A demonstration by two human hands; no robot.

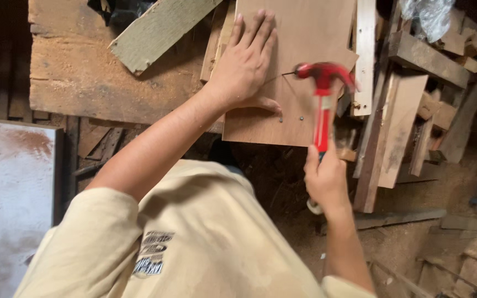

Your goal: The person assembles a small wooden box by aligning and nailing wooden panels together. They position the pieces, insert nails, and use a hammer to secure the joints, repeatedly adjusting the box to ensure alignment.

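A red claw hammer (322,99) is held upright over a sheet of thin plywood (299,83), its head blurred and raised just above the board's right part. The lower end of its handle is clasped in the right hand (326,179), whose grip is wrapped tight around the shaft, below the board's near edge. A thin nail (288,73) is seen slanting beside the hammer head, just left of it. Two small dark nail heads (291,118) are sunk in the plywood near its lower edge.

The left hand (245,63) is laid flat on the plywood, fingers spread and pointing away, the thumb stretched toward the nail heads; nothing is gripped by it, the palm only pressing the sheet down.

The plywood rests on a rough, sawdust-covered desk (78,83). A weathered plank (155,30) lies slantwise on the desk to the left of the hand. To the right, a heap of wooden offcuts and battens (415,105) is stacked. A pale panel (12,198) is seen at the lower left, and the person's beige shirt (194,248) fills the foreground.
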